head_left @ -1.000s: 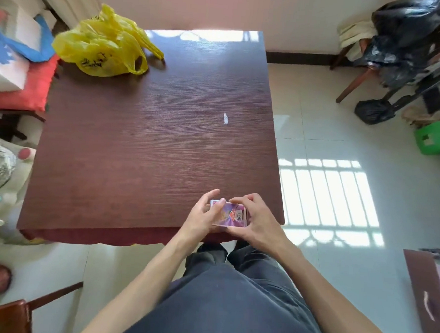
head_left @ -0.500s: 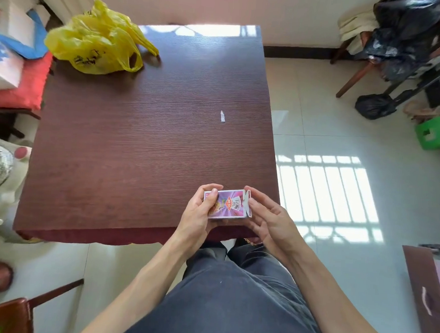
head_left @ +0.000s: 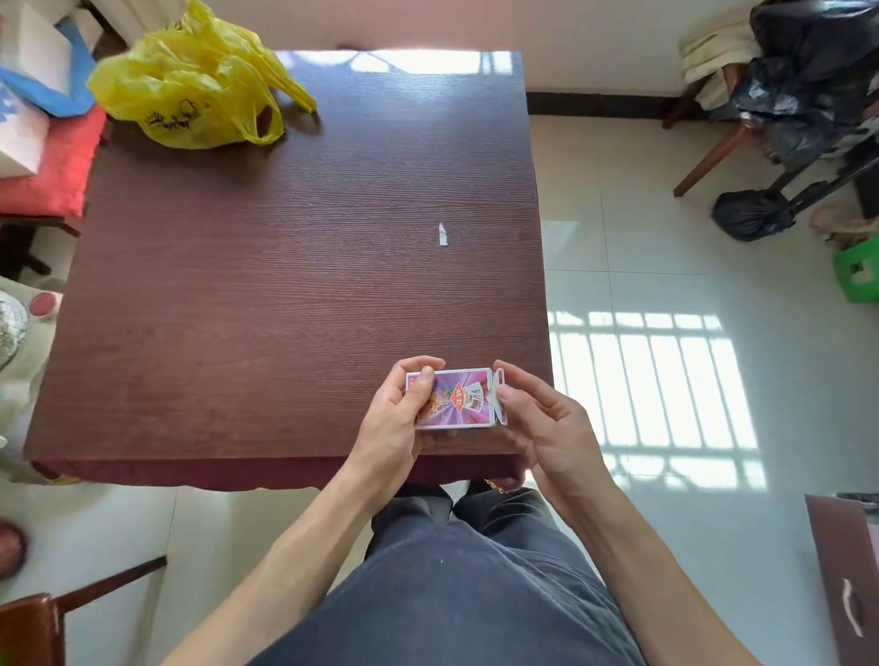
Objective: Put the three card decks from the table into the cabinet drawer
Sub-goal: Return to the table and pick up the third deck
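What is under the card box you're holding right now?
The card box is held over the near edge of the brown table, left hand at one end, right hand at the open flap. Fingers curl beneath; its underside and contents are hidden.

card deck [head_left: 456, 399] print too small to read, left end under thumb, cabinet [head_left: 853, 600] cut off at right edge

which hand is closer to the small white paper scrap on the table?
Right, marginally. The right hand sits below and slightly right of the small white paper scrap; the left hand sits below and slightly left, both holding the purple card deck box.
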Demonstrator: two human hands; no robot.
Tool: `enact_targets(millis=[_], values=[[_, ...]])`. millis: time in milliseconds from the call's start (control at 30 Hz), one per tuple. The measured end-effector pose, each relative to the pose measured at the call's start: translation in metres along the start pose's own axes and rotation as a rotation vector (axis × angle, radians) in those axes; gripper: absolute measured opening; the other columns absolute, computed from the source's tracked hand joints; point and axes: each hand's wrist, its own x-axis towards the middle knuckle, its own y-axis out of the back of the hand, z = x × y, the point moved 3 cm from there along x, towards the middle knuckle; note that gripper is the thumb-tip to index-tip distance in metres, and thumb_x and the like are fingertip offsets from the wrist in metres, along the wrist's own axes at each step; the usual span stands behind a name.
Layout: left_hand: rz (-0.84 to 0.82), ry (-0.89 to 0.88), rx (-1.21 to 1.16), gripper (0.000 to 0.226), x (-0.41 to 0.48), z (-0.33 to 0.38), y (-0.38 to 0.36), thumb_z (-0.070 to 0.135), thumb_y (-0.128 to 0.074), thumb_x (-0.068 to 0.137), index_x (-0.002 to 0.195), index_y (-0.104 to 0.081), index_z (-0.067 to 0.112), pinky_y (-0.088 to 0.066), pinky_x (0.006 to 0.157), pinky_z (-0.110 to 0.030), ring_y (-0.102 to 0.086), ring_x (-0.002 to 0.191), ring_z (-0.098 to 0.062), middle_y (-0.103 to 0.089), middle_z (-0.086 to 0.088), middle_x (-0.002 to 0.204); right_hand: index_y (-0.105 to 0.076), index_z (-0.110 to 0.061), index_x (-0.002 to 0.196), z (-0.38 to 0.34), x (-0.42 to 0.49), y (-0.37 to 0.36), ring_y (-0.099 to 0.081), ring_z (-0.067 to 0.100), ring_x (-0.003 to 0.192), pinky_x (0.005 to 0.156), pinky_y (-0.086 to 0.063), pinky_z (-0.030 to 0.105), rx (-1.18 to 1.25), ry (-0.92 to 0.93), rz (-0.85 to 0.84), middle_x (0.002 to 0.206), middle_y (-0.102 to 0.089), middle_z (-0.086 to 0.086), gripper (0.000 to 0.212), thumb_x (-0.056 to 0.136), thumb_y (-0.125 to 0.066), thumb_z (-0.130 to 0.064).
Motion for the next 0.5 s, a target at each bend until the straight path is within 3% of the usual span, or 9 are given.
enact_targets(millis=[67, 167, 300, 400, 467, 500], values=[[0.024, -0.032, 0.028, 0.02, 0.0, 0.002, -0.002, 0.033, -0.055, 0.099, 0.112, -0.063, 0.02, -0.052, 0.091, -0.052, -0.07, 0.087, -0.023, -0.07, -0.012, 0.101, -0.078, -0.027, 0.116, -0.003, -0.001, 0.0, -0.08, 0.027, 0.086, 0.049, -0.058, 0.026, -0.075, 0.043, 0.04, 0.108, -0.081, 0.011, 0.025, 0.092, -0.077, -0.022], [0.064, -0.074, 0.079, 0.024, -0.001, 0.003, -0.007, 0.036, -0.057, 0.097, 0.113, -0.062, 0.02, -0.05, 0.094, -0.053, -0.068, 0.092, -0.026, -0.069, -0.014, 0.103, -0.079, -0.03, 0.113, -0.004, -0.001, 0.001, -0.08, 0.029, 0.086, 0.052, -0.059, 0.027, -0.172, 0.105, 0.11, 0.104, -0.082, 0.007, 0.023, 0.091, -0.079, -0.026], [0.115, -0.163, 0.152, 0.017, 0.001, 0.003, -0.011, 0.03, -0.052, 0.103, 0.112, -0.062, 0.02, -0.057, 0.083, -0.037, -0.07, 0.089, -0.021, -0.07, -0.01, 0.1, -0.08, -0.029, 0.114, 0.0, -0.003, -0.001, -0.08, 0.028, 0.092, 0.052, -0.056, 0.024, -0.193, 0.135, 0.168, 0.102, -0.083, 0.006, 0.025, 0.091, -0.078, -0.036], [0.155, -0.209, 0.179, 0.016, 0.0, 0.001, -0.014, 0.029, -0.052, 0.103, 0.112, -0.061, 0.019, -0.057, 0.075, -0.023, -0.07, 0.087, -0.016, -0.069, -0.005, 0.097, -0.077, -0.034, 0.121, 0.008, -0.005, -0.004, -0.077, 0.015, 0.089, 0.063, -0.057, 0.024, -0.256, 0.151, 0.197, 0.106, -0.082, 0.0, 0.028, 0.094, -0.073, -0.039], [0.179, -0.226, 0.171, 0.017, -0.001, -0.001, -0.016, 0.03, -0.052, 0.103, 0.112, -0.06, 0.019, -0.056, 0.074, -0.021, -0.07, 0.087, -0.014, -0.068, -0.003, 0.097, -0.072, -0.036, 0.129, 0.013, -0.007, -0.006, -0.074, 0.013, 0.107, 0.084, -0.059, 0.03, -0.289, 0.169, 0.175, 0.119, -0.079, -0.005, 0.035, 0.094, -0.073, -0.039], [0.198, -0.239, 0.17, 0.016, -0.001, -0.002, -0.017, 0.031, -0.051, 0.103, 0.111, -0.06, 0.02, -0.056, 0.074, -0.021, -0.069, 0.086, -0.014, -0.067, -0.003, 0.097, -0.068, -0.035, 0.135, 0.015, -0.008, -0.008, -0.07, 0.009, 0.117, 0.094, -0.056, 0.025, -0.3, 0.186, 0.146, 0.125, -0.076, -0.01, 0.04, 0.095, -0.073, -0.036]])
